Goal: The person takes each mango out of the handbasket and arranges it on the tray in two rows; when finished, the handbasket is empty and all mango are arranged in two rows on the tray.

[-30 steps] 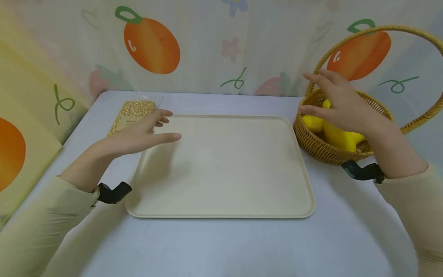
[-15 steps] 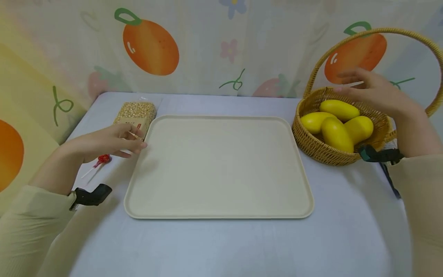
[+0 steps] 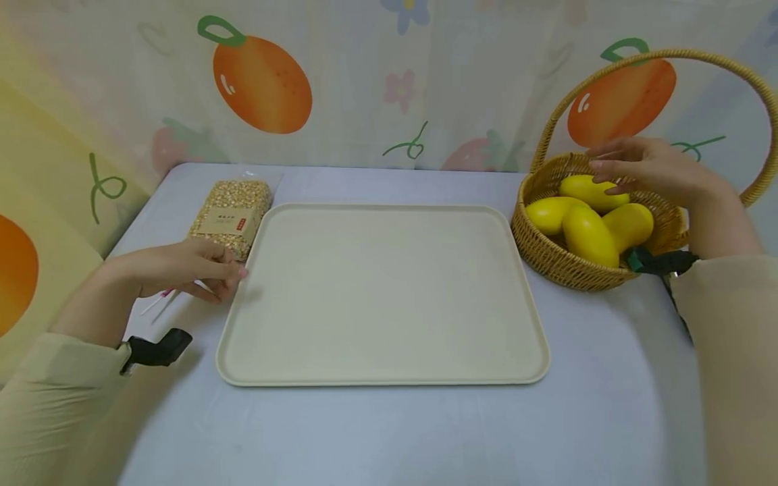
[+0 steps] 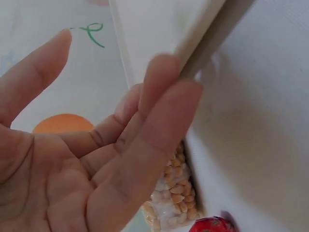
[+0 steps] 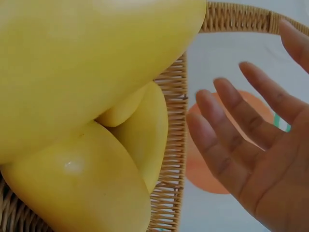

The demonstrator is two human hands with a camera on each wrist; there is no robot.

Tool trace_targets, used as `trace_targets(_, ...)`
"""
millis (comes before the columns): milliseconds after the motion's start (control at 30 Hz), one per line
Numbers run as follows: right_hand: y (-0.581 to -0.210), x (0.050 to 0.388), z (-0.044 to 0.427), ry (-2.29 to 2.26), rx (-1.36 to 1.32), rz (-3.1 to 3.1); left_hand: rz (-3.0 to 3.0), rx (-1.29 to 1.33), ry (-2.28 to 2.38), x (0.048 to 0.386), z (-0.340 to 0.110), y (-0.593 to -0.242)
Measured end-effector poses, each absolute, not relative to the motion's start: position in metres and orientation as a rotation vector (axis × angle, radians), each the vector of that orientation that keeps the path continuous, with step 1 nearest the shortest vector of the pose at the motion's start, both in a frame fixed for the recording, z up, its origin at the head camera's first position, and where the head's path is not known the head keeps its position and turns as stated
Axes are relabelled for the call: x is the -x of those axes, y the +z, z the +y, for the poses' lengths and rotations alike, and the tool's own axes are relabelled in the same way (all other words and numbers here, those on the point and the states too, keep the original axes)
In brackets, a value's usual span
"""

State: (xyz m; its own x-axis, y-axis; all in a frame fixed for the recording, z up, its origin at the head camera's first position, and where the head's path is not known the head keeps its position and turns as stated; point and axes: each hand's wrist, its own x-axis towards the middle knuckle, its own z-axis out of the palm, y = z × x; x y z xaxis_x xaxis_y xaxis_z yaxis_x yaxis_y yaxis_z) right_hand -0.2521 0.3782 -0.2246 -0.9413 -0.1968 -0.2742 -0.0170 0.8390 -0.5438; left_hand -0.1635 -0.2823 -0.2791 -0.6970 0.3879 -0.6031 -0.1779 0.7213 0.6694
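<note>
In the head view my left hand (image 3: 188,270) hovers at the left edge of the cream tray (image 3: 389,297), fingers relaxed and holding nothing. Just behind it lies the clear bag of yellow kernels (image 3: 234,209). A red lollipop (image 4: 212,224) shows at the bottom of the left wrist view; in the head view my hand mostly covers it. My right hand (image 3: 668,169) is over the wicker basket (image 3: 565,266), fingers apart, gripping nothing. Several yellow fruits (image 3: 589,236) lie in that basket, close to my palm side in the right wrist view (image 5: 77,179).
The basket's tall handle (image 3: 687,54) arches above my right wrist. A white cloth (image 3: 389,432) covers the table, and a patterned curtain (image 3: 365,81) hangs behind it. Something dark, partly hidden by my right sleeve, lies right of the basket.
My left hand has moved left and down from over the tray and bag to the tray's left edge, uncovering the bag. My right hand has shifted right, revealing the yellow fruits.
</note>
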Motion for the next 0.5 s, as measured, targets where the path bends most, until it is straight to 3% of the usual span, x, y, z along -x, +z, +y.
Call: trace_targets(500, -0.236, 0.261, 0.381, -0.73, 0.203, 2.471, 2.141, -0.078, 0.885, 0.166, -0.285, -0.297)
